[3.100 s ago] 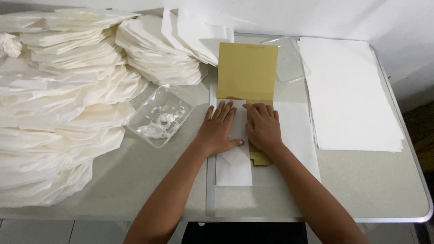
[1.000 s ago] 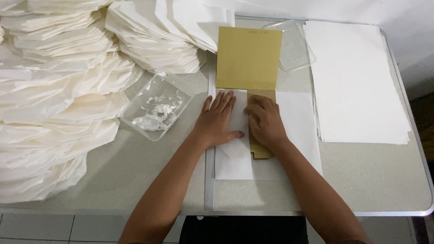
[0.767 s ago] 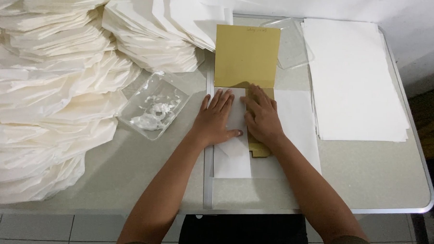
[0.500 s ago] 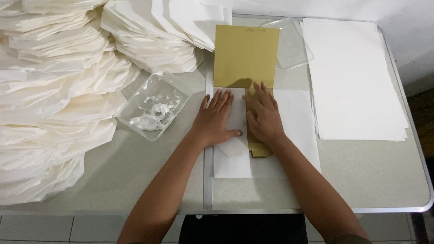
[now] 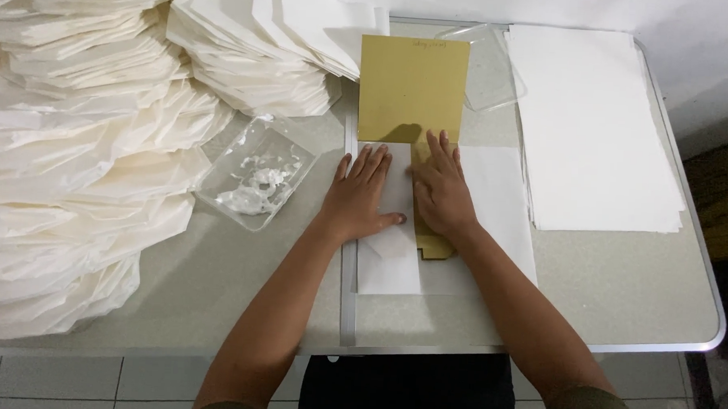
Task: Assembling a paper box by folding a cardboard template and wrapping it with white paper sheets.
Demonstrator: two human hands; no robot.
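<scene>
While hands (image 5: 400, 198) press, yellow card (image 5: 413, 87) stands behind.

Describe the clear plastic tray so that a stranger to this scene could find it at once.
Start at the grey table and find the big heaps of folded white paper on its left. The clear plastic tray lies between them and the left hand; it alone is see-through, holding white paste.

Paper stacks (image 5: 76, 138), clear tray (image 5: 256, 183), glue probably.

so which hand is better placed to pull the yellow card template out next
Right, probably. The right hand lies flat on the yellow card template, while the left hand presses the folded white paper beside it and can hold that sheet steady.
</scene>
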